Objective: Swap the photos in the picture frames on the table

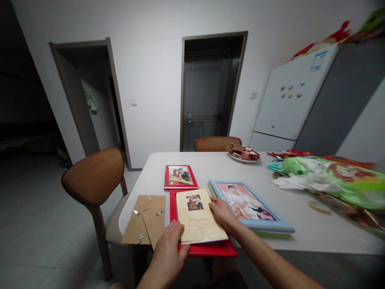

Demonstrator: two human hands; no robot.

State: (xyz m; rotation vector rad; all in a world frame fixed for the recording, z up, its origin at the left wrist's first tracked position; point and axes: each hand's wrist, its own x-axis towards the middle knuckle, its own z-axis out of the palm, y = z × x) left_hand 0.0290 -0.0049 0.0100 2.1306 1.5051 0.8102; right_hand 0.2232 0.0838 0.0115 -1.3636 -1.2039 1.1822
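Observation:
A cream photo sheet (200, 224) with a small picture and faint lettering lies over a red picture frame (210, 249); further sheets show at its edge. My right hand (224, 214) grips the sheet's right edge, fingertips on top near the upper corner. At the lower left, my left hand (170, 249) is curled against the sheet's edge, its thumb by the red frame. Left of it lies a brown backing board (135, 218) with metal clips, overlapping another board. Beyond stands a smaller red framed photo (180, 177), lying face up. A blue picture frame (255, 222) rests to the right, stacked on others.
A plate (248, 159) of wrapped items sits at the table's (207, 160) far side. Plastic bags (345, 180) and a tape roll (319, 207) cover the right. Wooden chairs (96, 176) stand left and behind. A refrigerator (285, 100) is at the far right.

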